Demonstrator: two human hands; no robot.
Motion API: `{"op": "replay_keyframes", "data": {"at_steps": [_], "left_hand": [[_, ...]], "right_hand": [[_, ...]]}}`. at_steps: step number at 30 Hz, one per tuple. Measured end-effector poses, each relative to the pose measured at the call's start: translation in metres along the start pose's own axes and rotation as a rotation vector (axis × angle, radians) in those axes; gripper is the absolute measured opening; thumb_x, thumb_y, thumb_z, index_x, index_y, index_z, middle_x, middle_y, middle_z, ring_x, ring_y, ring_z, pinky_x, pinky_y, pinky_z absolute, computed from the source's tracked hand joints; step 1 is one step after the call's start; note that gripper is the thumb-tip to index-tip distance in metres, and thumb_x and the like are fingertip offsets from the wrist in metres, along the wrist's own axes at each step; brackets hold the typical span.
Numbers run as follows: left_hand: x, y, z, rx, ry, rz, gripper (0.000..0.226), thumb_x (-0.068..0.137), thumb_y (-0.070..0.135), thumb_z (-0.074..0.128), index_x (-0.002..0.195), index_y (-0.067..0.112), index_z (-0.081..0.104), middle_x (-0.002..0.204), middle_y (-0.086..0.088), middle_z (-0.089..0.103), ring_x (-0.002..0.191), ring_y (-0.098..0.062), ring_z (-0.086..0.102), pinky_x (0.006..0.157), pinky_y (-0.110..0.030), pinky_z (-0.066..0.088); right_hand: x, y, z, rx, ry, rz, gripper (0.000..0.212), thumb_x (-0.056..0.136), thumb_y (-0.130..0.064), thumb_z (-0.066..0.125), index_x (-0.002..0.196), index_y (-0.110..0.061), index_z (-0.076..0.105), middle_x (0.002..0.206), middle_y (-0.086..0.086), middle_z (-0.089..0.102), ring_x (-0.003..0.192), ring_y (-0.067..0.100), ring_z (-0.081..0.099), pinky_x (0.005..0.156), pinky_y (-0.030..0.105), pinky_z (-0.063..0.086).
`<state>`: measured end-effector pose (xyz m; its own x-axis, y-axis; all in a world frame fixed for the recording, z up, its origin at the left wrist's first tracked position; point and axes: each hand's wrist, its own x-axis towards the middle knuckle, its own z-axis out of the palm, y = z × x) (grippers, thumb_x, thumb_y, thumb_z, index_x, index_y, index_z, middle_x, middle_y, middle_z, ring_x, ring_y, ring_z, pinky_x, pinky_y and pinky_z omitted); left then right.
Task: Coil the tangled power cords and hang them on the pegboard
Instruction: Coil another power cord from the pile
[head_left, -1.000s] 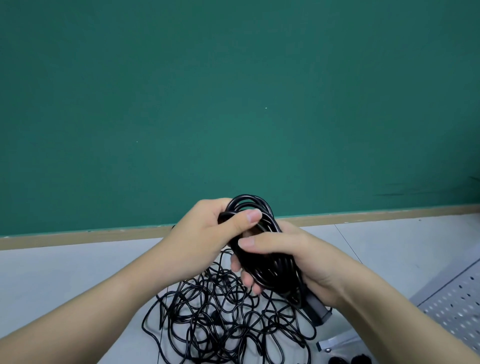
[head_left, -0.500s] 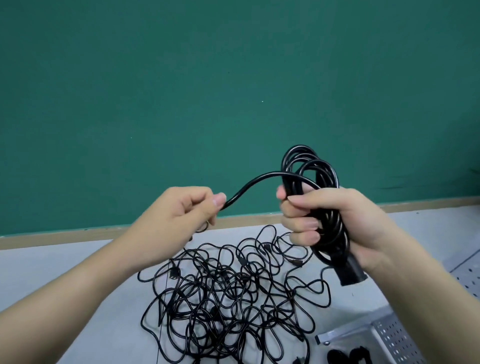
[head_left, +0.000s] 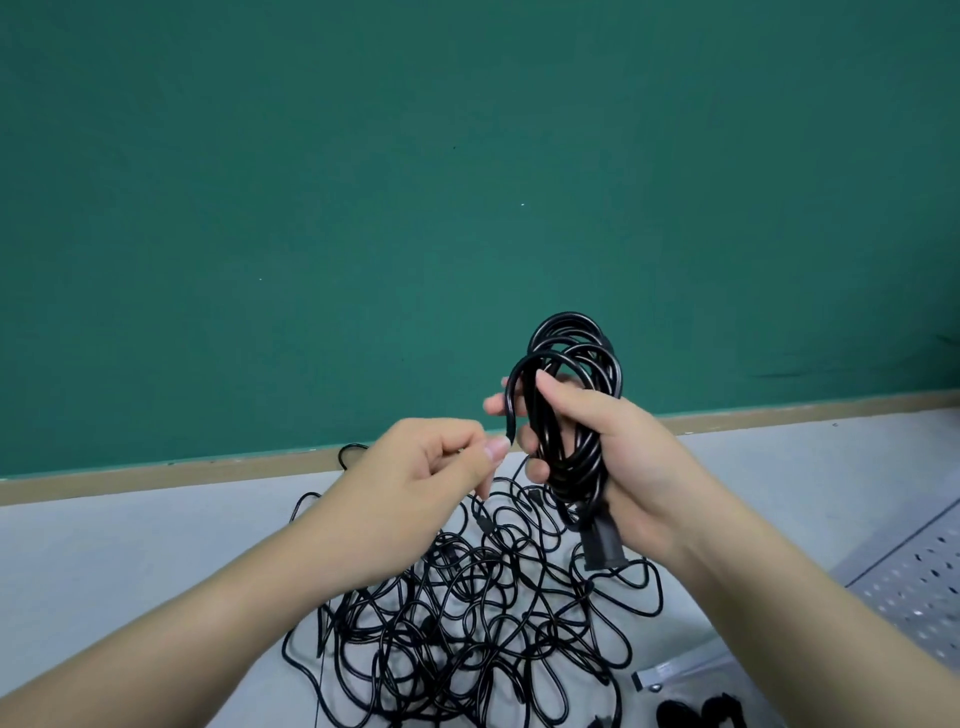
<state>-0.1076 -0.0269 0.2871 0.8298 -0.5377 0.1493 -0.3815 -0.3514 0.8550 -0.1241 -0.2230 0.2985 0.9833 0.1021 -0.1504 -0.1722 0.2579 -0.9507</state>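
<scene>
Right hand (head_left: 618, 457) gripping coiled cord (head_left: 571, 415), left hand (head_left: 431, 467) pinching its end — tangle (head_left: 467, 613) below

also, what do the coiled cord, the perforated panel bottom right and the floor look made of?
Coiled cord: black rubber or PVC jacket, looks glossy; highlights run along its loops and it bends smoothly.
Perforated panel: probably painted sheet metal, pale grey, matte; regular punched holes and a flat folded edge.
Floor: smooth, light grey, faint sheen, with thin seam lines; tile or coated concrete, can't tell.

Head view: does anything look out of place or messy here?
Yes. A heap of thin black cords lies tangled on the pale grey floor, loops crossing everywhere. The thick black coil in the right hand looks tidy.
</scene>
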Motion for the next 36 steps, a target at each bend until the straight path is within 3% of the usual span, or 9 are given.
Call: {"op": "replay_keyframes", "data": {"at_steps": [8, 11, 12, 14, 17, 21, 26, 33, 36], "left_hand": [[-0.003, 0.019, 0.011, -0.045, -0.093, -0.073, 0.041, 0.109, 0.021, 0.042, 0.083, -0.009, 0.051, 0.04, 0.025, 0.048, 0.044, 0.012, 0.049, 0.05, -0.007, 0.034], [-0.005, 0.019, 0.008, 0.001, -0.132, -0.07, 0.036, 0.11, 0.025, 0.041, 0.088, 0.0, 0.055, 0.054, 0.024, 0.063, 0.044, -0.002, 0.042, 0.053, -0.017, 0.033], [-0.005, 0.017, 0.006, 0.009, -0.161, -0.091, 0.033, 0.11, 0.026, 0.041, 0.091, 0.004, 0.056, 0.078, 0.019, 0.07, 0.049, -0.011, 0.04, 0.056, -0.025, 0.036], [-0.007, 0.012, 0.0, 0.067, -0.236, -0.125, 0.027, 0.109, 0.029, 0.042, 0.092, 0.018, 0.059, 0.056, 0.022, 0.048, 0.058, -0.019, 0.049, 0.062, -0.031, 0.041], [-0.008, 0.006, -0.01, 0.18, -0.347, -0.122, 0.025, 0.109, 0.033, 0.042, 0.09, 0.035, 0.058, 0.074, 0.012, 0.069, 0.066, -0.017, 0.056, 0.068, -0.034, 0.046], [-0.012, 0.005, -0.021, 0.065, -0.441, -0.058, 0.021, 0.105, 0.038, 0.05, 0.097, 0.031, 0.068, 0.091, 0.004, 0.067, 0.087, -0.032, 0.055, 0.086, -0.051, 0.049], [-0.01, 0.004, -0.029, -0.224, -0.358, -0.019, 0.021, 0.093, 0.041, 0.066, 0.087, 0.022, 0.072, 0.072, 0.002, 0.05, 0.069, -0.013, 0.047, 0.07, -0.029, 0.044], [-0.008, 0.013, -0.019, -0.709, 0.028, -0.011, 0.01, 0.091, 0.018, 0.073, 0.085, 0.011, 0.074, 0.068, -0.009, 0.057, 0.063, -0.021, 0.065, 0.067, -0.028, 0.058], [-0.005, 0.014, -0.016, -0.624, 0.159, 0.015, 0.017, 0.084, 0.017, 0.067, 0.091, 0.002, 0.068, 0.069, -0.014, 0.063, 0.069, -0.026, 0.072, 0.066, -0.029, 0.06]], "right_hand": [[-0.004, 0.003, 0.017, 0.296, -0.035, 0.056, 0.021, 0.099, -0.024, 0.058, 0.109, -0.007, 0.062, 0.075, 0.001, 0.056, 0.058, 0.012, 0.045, 0.047, 0.019, 0.039], [-0.002, 0.004, 0.018, 0.302, 0.013, 0.065, 0.016, 0.102, -0.023, 0.056, 0.107, -0.008, 0.06, 0.072, 0.0, 0.054, 0.059, 0.013, 0.043, 0.044, 0.019, 0.038], [0.0, 0.004, 0.017, 0.305, 0.031, 0.062, 0.016, 0.102, -0.023, 0.056, 0.107, -0.008, 0.06, 0.072, 0.0, 0.054, 0.06, 0.013, 0.044, 0.044, 0.019, 0.038], [0.003, 0.002, 0.011, 0.311, 0.08, 0.055, 0.014, 0.103, -0.023, 0.056, 0.107, -0.009, 0.059, 0.072, 0.0, 0.054, 0.064, 0.014, 0.046, 0.043, 0.019, 0.038], [0.005, 0.0, 0.001, 0.333, 0.127, 0.049, 0.012, 0.104, -0.022, 0.055, 0.106, -0.01, 0.058, 0.071, 0.0, 0.053, 0.064, 0.013, 0.045, 0.043, 0.019, 0.038], [0.005, -0.001, -0.005, 0.326, 0.141, 0.042, 0.012, 0.104, -0.022, 0.053, 0.105, -0.01, 0.059, 0.072, 0.0, 0.055, 0.064, 0.013, 0.048, 0.044, 0.018, 0.038], [0.005, 0.001, -0.004, 0.301, 0.124, 0.038, 0.015, 0.102, -0.022, 0.057, 0.1, -0.008, 0.061, 0.081, 0.005, 0.061, 0.058, 0.013, 0.043, 0.044, 0.02, 0.038], [0.004, 0.007, 0.005, 0.298, 0.057, 0.071, 0.017, 0.103, -0.025, 0.053, 0.102, -0.008, 0.057, 0.07, -0.001, 0.047, 0.054, 0.012, 0.039, 0.043, 0.021, 0.036], [0.001, 0.01, 0.016, 0.274, 0.027, 0.088, 0.024, 0.102, -0.032, 0.057, 0.103, -0.008, 0.059, 0.072, 0.001, 0.048, 0.055, 0.012, 0.04, 0.044, 0.021, 0.036]]}}
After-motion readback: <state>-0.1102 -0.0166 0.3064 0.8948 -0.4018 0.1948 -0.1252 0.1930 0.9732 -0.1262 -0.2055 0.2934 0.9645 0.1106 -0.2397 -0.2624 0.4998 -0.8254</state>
